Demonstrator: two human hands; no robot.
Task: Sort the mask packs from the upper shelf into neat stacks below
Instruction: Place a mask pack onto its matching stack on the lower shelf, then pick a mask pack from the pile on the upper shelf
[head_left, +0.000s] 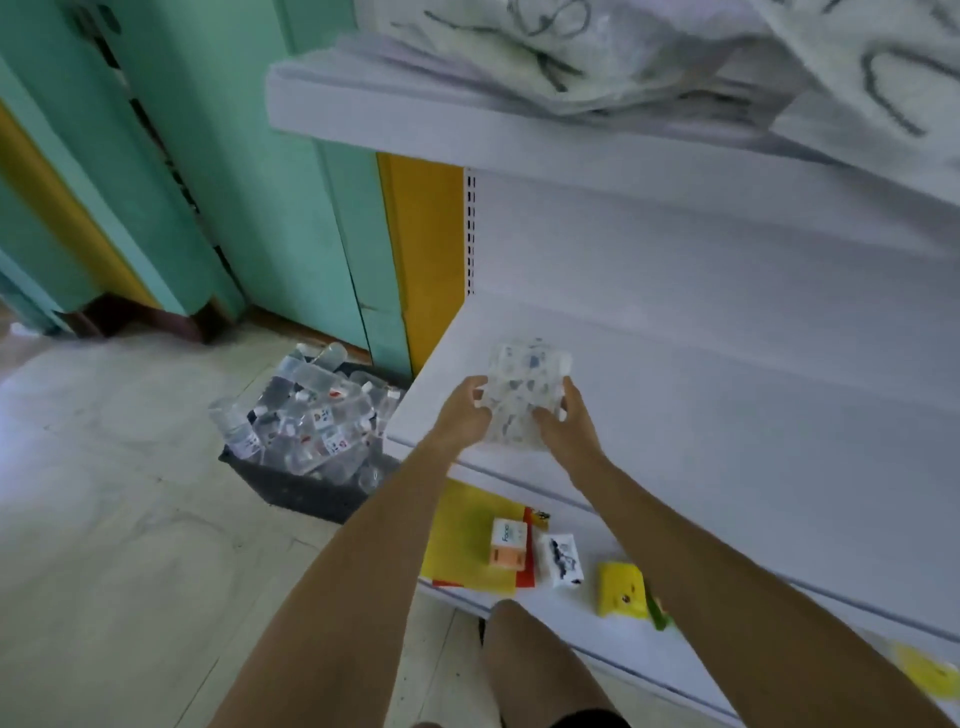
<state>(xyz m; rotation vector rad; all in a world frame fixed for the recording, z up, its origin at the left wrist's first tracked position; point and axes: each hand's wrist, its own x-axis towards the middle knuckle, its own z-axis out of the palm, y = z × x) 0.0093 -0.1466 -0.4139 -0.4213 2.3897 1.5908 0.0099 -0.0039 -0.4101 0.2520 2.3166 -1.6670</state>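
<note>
Both the left hand (464, 411) and the right hand (565, 422) grip one mask pack (523, 391) by its sides over the shelf (701, 395). Its smooth film may slip and land crooked.

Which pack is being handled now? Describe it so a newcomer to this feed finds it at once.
On the white shelf unit, look at the middle shelf, near its left end. There the left hand and right hand grip a clear pack with blue-grey speckles. It is the only pack seen on that shelf; the orange pack, white pack and yellow pack lie one shelf down.
</note>
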